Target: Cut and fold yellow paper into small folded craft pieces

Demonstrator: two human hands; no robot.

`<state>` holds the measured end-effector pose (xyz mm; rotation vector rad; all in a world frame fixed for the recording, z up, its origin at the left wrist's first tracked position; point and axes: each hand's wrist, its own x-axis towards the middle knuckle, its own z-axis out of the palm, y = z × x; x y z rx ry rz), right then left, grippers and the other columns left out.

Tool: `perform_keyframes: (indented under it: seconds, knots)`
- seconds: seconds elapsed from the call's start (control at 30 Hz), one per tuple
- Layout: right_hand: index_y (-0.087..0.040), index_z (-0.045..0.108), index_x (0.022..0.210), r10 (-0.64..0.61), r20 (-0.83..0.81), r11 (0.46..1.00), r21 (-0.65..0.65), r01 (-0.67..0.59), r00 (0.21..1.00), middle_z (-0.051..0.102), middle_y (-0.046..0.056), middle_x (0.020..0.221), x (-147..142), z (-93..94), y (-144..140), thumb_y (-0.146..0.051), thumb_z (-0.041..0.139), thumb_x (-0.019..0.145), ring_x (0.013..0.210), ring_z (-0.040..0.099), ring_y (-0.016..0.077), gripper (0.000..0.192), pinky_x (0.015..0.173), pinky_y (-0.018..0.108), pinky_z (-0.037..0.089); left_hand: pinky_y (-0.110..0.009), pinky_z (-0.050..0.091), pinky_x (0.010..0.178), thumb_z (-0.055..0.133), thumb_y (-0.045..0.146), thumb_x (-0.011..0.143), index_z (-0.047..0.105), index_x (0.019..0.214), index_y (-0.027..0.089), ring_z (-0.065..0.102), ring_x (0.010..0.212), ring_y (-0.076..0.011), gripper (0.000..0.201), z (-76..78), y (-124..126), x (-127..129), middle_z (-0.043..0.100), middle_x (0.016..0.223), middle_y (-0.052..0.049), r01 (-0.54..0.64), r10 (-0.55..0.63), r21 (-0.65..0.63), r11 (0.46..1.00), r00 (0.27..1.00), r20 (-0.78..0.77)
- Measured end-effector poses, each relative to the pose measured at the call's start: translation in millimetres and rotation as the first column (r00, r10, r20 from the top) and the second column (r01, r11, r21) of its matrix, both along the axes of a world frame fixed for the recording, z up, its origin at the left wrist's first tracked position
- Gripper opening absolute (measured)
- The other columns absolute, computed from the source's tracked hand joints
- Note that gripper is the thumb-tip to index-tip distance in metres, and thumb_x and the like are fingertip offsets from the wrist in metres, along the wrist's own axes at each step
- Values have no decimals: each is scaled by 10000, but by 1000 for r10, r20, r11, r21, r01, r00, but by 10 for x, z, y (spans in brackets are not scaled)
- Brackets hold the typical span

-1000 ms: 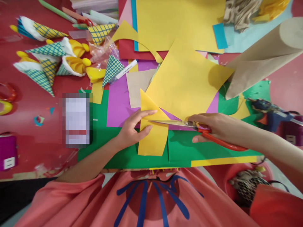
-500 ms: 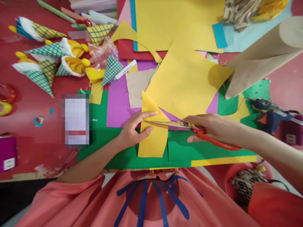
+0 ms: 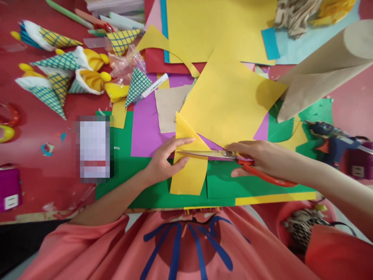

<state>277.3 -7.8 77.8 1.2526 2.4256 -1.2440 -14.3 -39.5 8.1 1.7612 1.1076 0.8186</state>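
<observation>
My left hand (image 3: 164,159) pinches the left edge of a yellow paper piece (image 3: 190,177), with the fingertips lying across it. My right hand (image 3: 259,157) grips the red handles of a pair of scissors (image 3: 218,154). The scissor blades are closed or nearly so, lie across the yellow piece, and point at my left thumb and forefinger. The piece has a pointed top and a wider lower part over green sheets (image 3: 233,182). Just beyond my hands lies a larger yellow sheet (image 3: 230,97).
Paper cones with a criss-cross pattern (image 3: 60,87) and a white pen (image 3: 154,85) lie at the left. A brown paper roll (image 3: 326,74) is at the right. Purple paper (image 3: 140,140) and a blurred-out rectangular object (image 3: 94,144) are left of my hands. A pink bin (image 3: 284,221) stands below the table.
Almost nothing differs. The yellow piece, my left fingers and the scissors have shifted very slightly to the right and downward.
</observation>
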Motion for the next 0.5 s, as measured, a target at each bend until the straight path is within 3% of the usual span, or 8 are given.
perform_keyframes:
  seconds: [0.5]
  knots:
    - [-226,580,1225,33,35,995,-91,-29,999,717,82,939,-84,-2,37,-633,543,834,758,674,221,566,585,261,413,-286,500,998,603,189,850,536,1279,281,632,1109,-161,444,1,-1,15,645,1213,-35,36,-37,39,999,999,12]
